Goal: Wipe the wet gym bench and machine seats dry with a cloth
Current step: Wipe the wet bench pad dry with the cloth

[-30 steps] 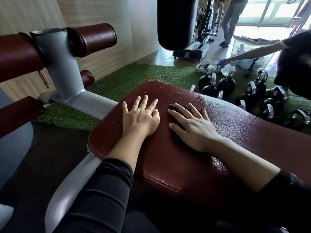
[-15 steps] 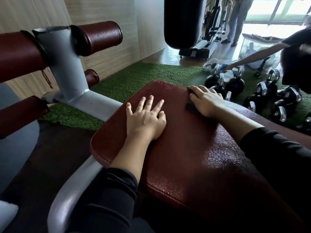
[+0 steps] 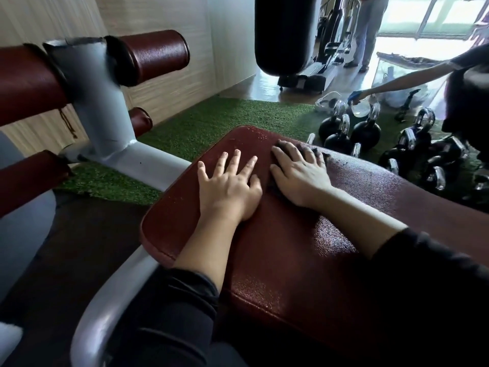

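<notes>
**Drying the head end of the wet bench pad**

The dark cloth (image 3: 276, 152) is lying flat on the maroon bench pad (image 3: 291, 260), close to the pad's far rounded end and a little toward its kettlebell side. Only scraps of it are showing: a dark edge past the fingertips and a strip along the thumb side. Beads of water are glinting on the pad's far edge beyond the cloth and across the near surface closer to the person, so most of the pad is judged to be awaiting a pass.

To dry it well, the person is best keeping the whole palm loaded on the cloth, working in overlapping lanes from the pad's far end toward the near end, and carrying each stroke over the rolled edge where drops are collecting.

The right hand (image 3: 299, 173) is pressing the cloth down with straight, spread fingers, gripping nothing, its forearm reaching in across the pad. The left hand (image 3: 227, 186) is lying flat and relaxed on the bare pad just beside the cloth, fingers fanned, bracing the body.

Beyond the pad's kettlebell side, kettlebells (image 3: 365, 131) are standing on green turf (image 3: 211, 123).
</notes>
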`<move>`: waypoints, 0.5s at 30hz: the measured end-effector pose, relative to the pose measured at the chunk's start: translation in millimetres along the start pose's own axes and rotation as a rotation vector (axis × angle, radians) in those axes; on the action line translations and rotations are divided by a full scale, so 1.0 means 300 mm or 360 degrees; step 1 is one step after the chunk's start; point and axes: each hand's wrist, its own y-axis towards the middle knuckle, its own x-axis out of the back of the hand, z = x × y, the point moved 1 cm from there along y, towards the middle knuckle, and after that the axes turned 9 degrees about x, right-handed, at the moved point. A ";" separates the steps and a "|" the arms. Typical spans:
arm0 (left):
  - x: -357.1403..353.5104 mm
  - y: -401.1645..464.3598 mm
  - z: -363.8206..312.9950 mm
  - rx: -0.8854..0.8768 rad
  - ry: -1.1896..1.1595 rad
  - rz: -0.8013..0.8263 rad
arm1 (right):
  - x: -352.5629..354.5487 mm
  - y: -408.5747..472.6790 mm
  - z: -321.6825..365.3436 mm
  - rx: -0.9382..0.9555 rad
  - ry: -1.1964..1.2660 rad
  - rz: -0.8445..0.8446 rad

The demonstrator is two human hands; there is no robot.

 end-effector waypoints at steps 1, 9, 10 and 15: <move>0.000 0.000 0.000 -0.0001 -0.0002 0.0003 | 0.001 0.034 -0.018 0.0015 0.0004 -0.0021; -0.006 -0.003 0.001 -0.0012 -0.0067 -0.0006 | 0.071 -0.044 -0.235 -0.0270 0.0002 0.0033; -0.007 -0.002 0.001 -0.0013 -0.0071 -0.0011 | 0.072 -0.081 -0.217 -0.0249 -0.0028 0.0040; -0.007 0.001 -0.005 -0.0008 -0.0072 -0.0015 | 0.039 -0.141 -0.035 -0.0087 -0.0038 0.0070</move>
